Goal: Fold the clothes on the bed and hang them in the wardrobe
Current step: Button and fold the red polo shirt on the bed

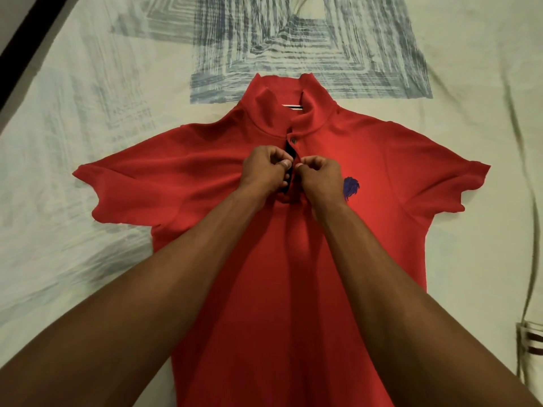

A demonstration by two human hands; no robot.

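Observation:
A red polo shirt (382, 183) lies flat and face up on the bed, collar away from me, both short sleeves spread out. It has a small purple logo (351, 188) on the chest. My left hand (264, 170) pinches the left edge of the button placket (291, 151). My right hand (318, 176) pinches the right edge of the same placket. The two hands almost meet over the dark opening. One button higher up near the collar shows. My forearms cover the middle of the shirt's body.
The bed sheet (88, 98) is pale with a blue-grey brushed pattern and lies slightly wrinkled. A dark edge (26, 33) runs along the top left corner. A striped piece of fabric (530, 342) shows at the right edge.

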